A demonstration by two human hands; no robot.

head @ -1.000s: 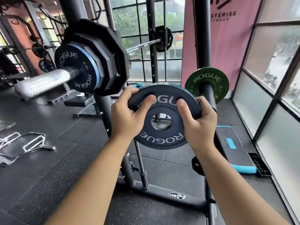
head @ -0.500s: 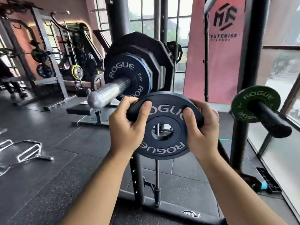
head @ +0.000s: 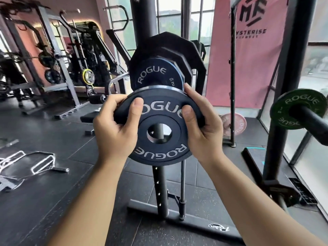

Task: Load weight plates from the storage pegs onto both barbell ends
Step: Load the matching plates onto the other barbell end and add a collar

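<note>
**Desk:** Entry one, the hands?

**Operator:** Left hand [head: 113, 132]: I logged it gripping the left edge of the dark Rogue plate [head: 159, 154], with the thumb laid across the face and the fingers curled behind the rim. Right hand [head: 202, 128]: it had a matching grip on the right edge, with the thumb on the lettering and the fingers wrapped over the upper rim.

**Desk:** Entry two, the plate's position?

**Operator:** It sat between the two hands, off the floor, with its face towards me, tipped slightly and the centre hole unobstructed. Just beyond and above the hands was a blue-edged plate [head: 156, 75], backed by larger black angular plates [head: 170, 47]. From my view the held plate's top rim overlapped the blue-edged one. I could not tell whether they touched. Whatever carried those plates was hidden behind the held plate.

**Desk:** Entry three, the surroundings?

**Operator:**
- Well to the right of the right hand was a green plate [head: 284, 110] on a storage peg [head: 312, 121].
- Between the right hand and the green plate, farther back and low, was a pink plate [head: 234, 124] in front of a pink banner [head: 248, 59].
- Below the hands was a rack post [head: 160, 189] with a row of holes.
- Well to the left of the left hand, on the floor [head: 53, 201], lay a chrome hex bar [head: 35, 162].
</note>
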